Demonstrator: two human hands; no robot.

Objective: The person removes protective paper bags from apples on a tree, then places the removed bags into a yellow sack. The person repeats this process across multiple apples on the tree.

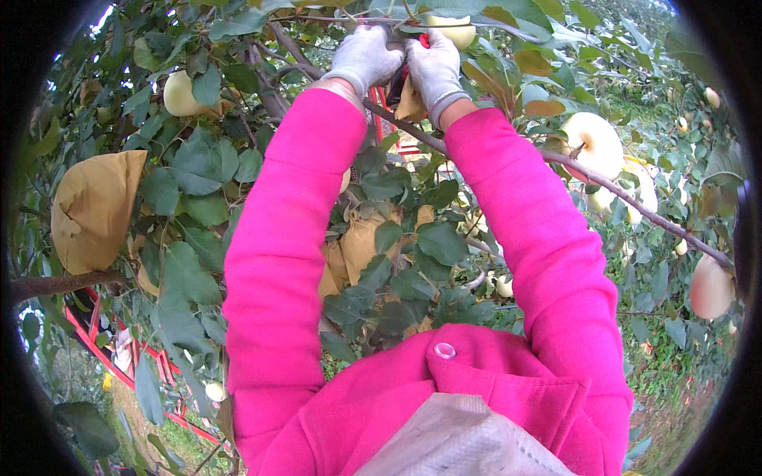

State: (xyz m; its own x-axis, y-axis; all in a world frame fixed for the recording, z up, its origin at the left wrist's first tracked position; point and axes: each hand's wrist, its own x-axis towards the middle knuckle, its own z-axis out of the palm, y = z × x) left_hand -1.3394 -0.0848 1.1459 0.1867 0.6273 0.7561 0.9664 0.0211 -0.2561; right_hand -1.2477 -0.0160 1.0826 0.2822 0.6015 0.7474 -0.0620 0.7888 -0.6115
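Note:
Both my hands wear white knit gloves and are raised among the apple branches at the top of the view. My left hand point(366, 56) and my right hand point(437, 68) come together around a paper fruit bag point(411, 102). It is brown outside, with dark and red lining showing between the hands. My fingers are closed on it, though the fingertips are partly hidden. Whatever lies inside the bag cannot be seen. Just behind my right hand hangs a pale yellow apple point(452, 33). A thin branch point(411, 128) crosses below my wrists.
Bare apples hang at left point(181, 95) and right point(592, 146). A bagged fruit point(95, 211) sits at far left, and more paper bags point(363, 244) show between my arms. Behind leaves at lower left stands a red metal ladder point(98, 348). A whitish woven bag point(464, 443) covers my chest.

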